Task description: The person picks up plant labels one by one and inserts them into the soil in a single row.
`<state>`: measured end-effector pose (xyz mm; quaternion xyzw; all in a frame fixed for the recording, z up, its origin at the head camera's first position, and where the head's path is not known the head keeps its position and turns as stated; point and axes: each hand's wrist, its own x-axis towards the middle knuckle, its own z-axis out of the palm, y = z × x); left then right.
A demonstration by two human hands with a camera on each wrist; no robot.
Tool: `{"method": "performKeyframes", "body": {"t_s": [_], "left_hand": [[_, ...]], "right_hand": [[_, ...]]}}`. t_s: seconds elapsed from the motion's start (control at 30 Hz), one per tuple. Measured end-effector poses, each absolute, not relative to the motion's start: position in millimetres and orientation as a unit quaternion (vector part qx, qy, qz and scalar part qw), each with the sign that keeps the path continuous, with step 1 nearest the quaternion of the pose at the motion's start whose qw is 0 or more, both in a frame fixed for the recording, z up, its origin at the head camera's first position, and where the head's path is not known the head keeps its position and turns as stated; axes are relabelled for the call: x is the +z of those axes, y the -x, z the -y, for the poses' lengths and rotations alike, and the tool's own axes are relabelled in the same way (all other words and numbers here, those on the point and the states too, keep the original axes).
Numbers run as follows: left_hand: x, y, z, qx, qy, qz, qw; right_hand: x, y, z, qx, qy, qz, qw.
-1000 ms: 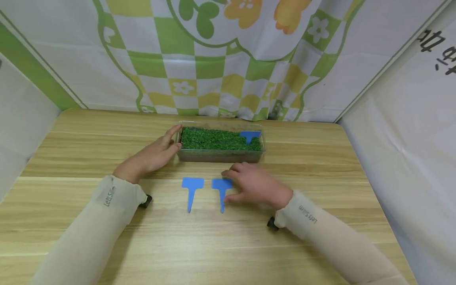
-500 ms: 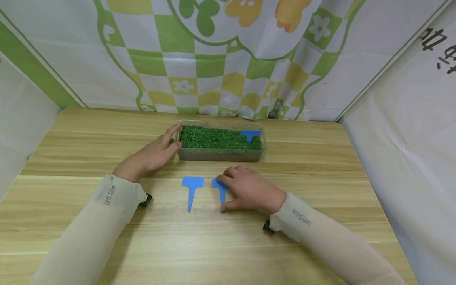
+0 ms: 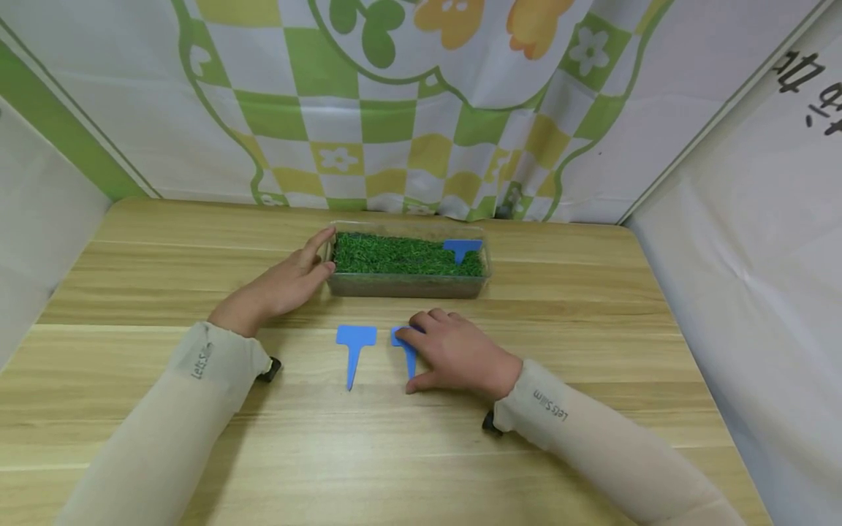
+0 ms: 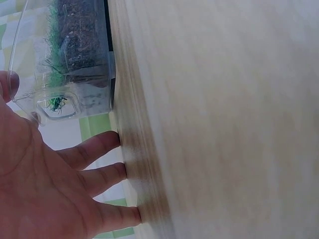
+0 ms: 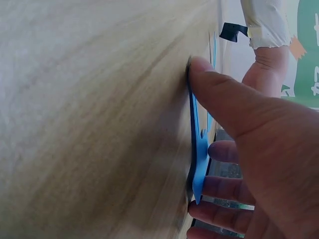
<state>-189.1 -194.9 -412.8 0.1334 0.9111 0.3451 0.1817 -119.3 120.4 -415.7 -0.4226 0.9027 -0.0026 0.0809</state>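
1. Head view: the right hand (image 3: 460, 352) is laid over a blue tag (image 3: 406, 349) flat on the table (image 3: 131, 292), thumb at the stem and curled fingers on the head. For a clean lift, the tag is probably best tipped up on one edge before it is pinched. A second tag (image 3: 355, 348) lies just beside it, untouched. The left hand (image 3: 279, 286) is held with straight, relaxed fingers against the left end of the clear tray (image 3: 408, 286). The tray is filled with green grass (image 3: 395, 256) over dark soil, with a third tag (image 3: 463, 250) stuck upright near its right end.

2. Left wrist view: the open left hand (image 4: 45, 189) is seen with fingertips on the table; the tray (image 4: 60, 104) corner is touched near the thumb.

3. Right wrist view: the tag (image 5: 199, 149) is seen partly raised off the table, pinched between the thumb (image 5: 224, 99) and the fingers (image 5: 219, 186) of the right hand (image 5: 259, 164).
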Motion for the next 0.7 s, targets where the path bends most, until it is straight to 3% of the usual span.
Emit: {"method": "performKeyframes", "body": {"t_s": [0.7], "left_hand": [[-410.6, 187.8, 194.3, 0.351, -0.128, -0.909, 0.184]], "right_hand": [[-417.3, 127.0, -118.7, -0.067, 0.399, -0.912, 0.071]]}}
